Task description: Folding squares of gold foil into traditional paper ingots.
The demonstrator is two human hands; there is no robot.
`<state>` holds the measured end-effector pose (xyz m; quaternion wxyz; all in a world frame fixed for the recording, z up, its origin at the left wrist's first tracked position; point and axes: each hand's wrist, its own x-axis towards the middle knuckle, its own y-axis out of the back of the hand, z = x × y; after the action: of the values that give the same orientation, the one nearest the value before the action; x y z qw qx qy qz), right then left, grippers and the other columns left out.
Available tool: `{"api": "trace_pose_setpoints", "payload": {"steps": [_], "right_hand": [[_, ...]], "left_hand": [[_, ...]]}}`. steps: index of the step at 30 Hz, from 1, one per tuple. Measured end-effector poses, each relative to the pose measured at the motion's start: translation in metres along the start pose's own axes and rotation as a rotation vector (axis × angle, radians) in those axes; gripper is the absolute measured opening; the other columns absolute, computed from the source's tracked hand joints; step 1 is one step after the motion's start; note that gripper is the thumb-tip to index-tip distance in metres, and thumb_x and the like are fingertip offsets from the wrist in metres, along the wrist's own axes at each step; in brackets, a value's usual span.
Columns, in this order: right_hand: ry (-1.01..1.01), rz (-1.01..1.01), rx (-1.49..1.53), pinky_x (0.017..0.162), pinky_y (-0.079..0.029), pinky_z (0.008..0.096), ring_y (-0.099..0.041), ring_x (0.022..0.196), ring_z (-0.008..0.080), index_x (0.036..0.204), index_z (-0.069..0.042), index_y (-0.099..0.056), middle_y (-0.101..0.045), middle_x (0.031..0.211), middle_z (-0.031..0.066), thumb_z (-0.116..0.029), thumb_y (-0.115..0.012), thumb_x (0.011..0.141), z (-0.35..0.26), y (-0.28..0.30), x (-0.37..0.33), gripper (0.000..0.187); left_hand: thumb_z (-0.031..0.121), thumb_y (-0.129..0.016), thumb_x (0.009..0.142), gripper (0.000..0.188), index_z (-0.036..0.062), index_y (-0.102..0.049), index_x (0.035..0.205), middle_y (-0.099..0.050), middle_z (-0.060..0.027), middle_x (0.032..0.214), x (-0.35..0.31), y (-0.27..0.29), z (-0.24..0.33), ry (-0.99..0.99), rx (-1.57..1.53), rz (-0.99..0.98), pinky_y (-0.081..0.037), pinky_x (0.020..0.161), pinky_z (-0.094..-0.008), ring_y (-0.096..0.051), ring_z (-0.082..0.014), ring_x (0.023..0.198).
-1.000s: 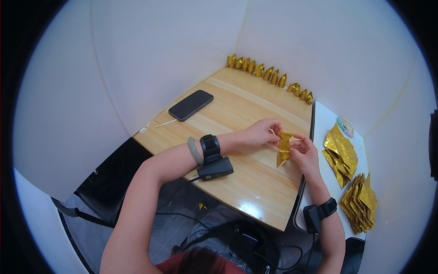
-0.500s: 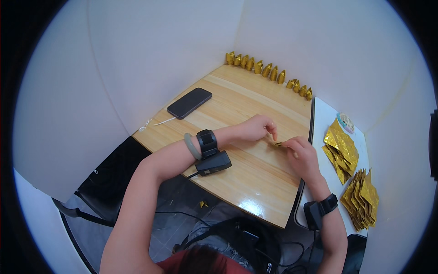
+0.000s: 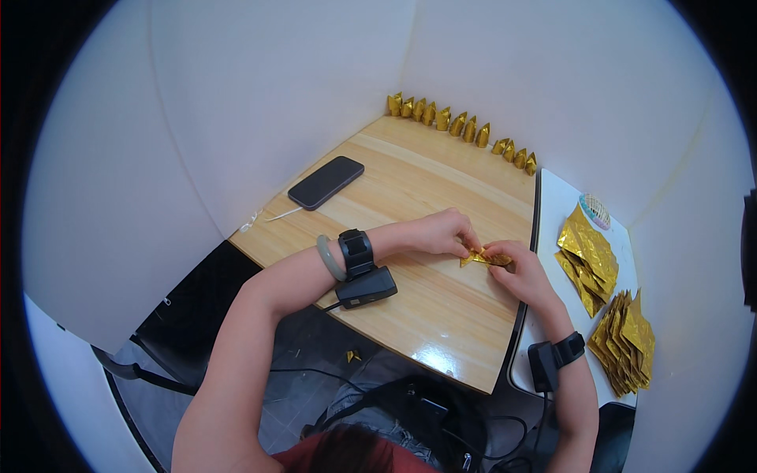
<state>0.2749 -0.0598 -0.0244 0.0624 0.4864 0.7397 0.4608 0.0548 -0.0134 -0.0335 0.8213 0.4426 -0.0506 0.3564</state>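
Between my two hands is a small folded piece of gold foil paper (image 3: 476, 258), just above the right part of the wooden table (image 3: 410, 315). My left hand (image 3: 451, 233) pinches its left end with thumb and fingertips. At its other end my right hand (image 3: 519, 270) grips it between thumb and fingers, which hide part of it. Pointed gold foil figures (image 3: 457, 124) stand in a row along the table's far edge. To the right, on a white table (image 3: 544, 197), lie a fanned stack of gold foil sheets (image 3: 623, 343) and a looser pile of gold sheets (image 3: 587, 256).
A dark phone (image 3: 326, 183) with a white cable (image 3: 284, 214) lies at the table's left. A round woven item (image 3: 595, 211) sits at the white table's back. Pale walls (image 3: 276, 79) enclose the table. A gold scrap (image 3: 352, 356) is on the floor; black cables hang near my lap.
My left hand has come down and right onto the gold foil piece, and now both hands hold it. More of the foil shows between my fingers. The view has shifted slightly.
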Motion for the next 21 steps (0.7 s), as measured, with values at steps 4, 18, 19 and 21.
{"api": "trace_pose_setpoints", "payload": {"steps": [4,18,19,21], "right_hand": [[-0.038,-0.042,-0.074,0.080,-0.045,0.0321,-0.056,0.089,0.0249,0.088,-0.004,-0.063,-0.061,0.089,0.0092,-0.005,-0.055,0.069,0.000,0.016,0.001,0.020],[-0.277,0.095,-0.053,0.065,-0.047,0.0270,-0.057,0.074,0.0165,0.098,-0.002,-0.055,-0.057,0.084,0.0075,-0.006,-0.058,0.075,0.016,0.014,-0.001,0.024],[-0.275,0.140,0.057,0.065,-0.047,0.0252,-0.057,0.074,0.0147,0.100,-0.002,-0.054,-0.057,0.085,0.0064,-0.005,-0.060,0.075,0.016,0.013,0.000,0.026],[-0.273,0.183,0.167,0.065,-0.047,0.0234,-0.056,0.073,0.0128,0.101,-0.002,-0.053,-0.056,0.087,0.0053,-0.004,-0.062,0.075,0.014,0.010,0.001,0.028]], "left_hand": [[0.012,-0.067,0.071,0.025,0.0112,-0.068,0.096,-0.061,-0.0074,0.088,-0.001,0.002,-0.001,0.099,0.009,-0.096,-0.036,0.086,-0.0333,-0.049,-0.0232,0.091],[0.014,-0.066,0.075,0.024,0.0119,-0.067,0.099,-0.059,-0.0074,0.093,-0.002,0.004,0.004,0.119,0.101,-0.126,-0.034,0.090,-0.0330,-0.044,-0.0237,0.097],[0.014,-0.065,0.075,0.024,0.0119,-0.067,0.099,-0.058,-0.0074,0.093,-0.002,0.004,0.005,0.119,0.110,-0.126,-0.034,0.090,-0.0330,-0.044,-0.0237,0.097],[0.015,-0.065,0.075,0.024,0.0119,-0.067,0.099,-0.058,-0.0074,0.093,-0.001,0.004,0.005,0.132,0.095,-0.138,-0.034,0.090,-0.0330,-0.044,-0.0239,0.098]]}}
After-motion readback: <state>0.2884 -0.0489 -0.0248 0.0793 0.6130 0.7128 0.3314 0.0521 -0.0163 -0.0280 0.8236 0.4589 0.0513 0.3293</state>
